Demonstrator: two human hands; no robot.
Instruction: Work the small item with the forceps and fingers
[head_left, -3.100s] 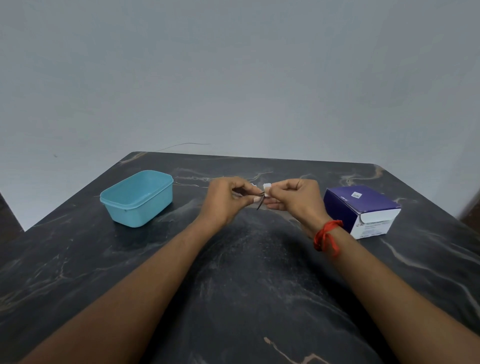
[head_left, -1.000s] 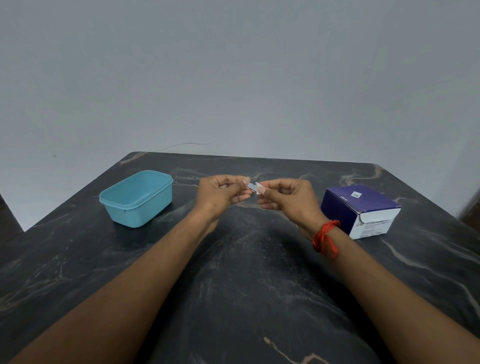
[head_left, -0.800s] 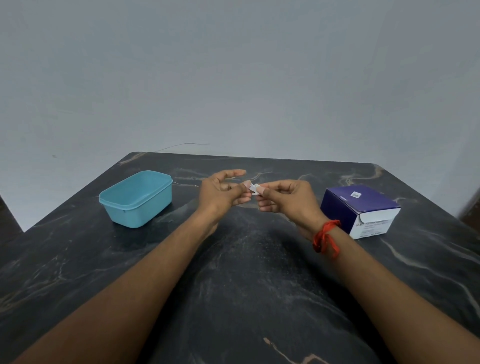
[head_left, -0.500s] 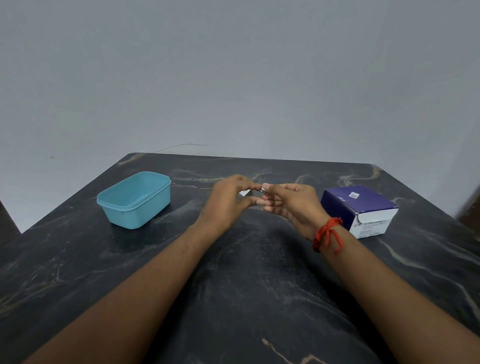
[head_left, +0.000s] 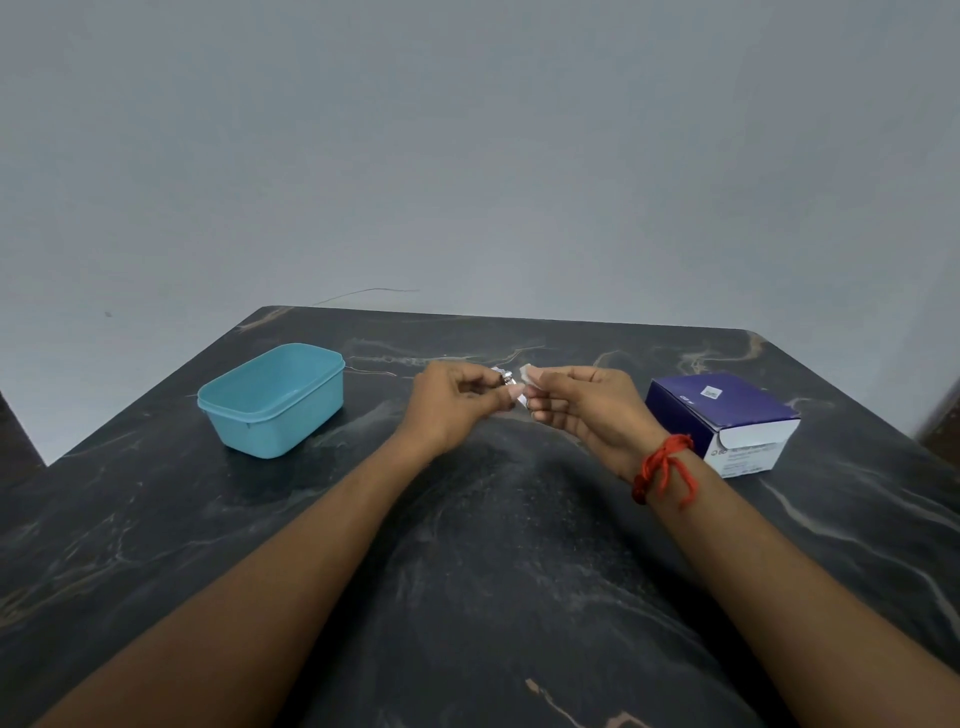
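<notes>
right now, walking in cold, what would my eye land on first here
Two bare hands meet above the middle of the dark marbled table: the left hand and right hand each pinch part of a small white wrapper. A light blue plastic tub sits at left, a dark blue cardboard box at right, and a red thread circles the right wrist.
</notes>
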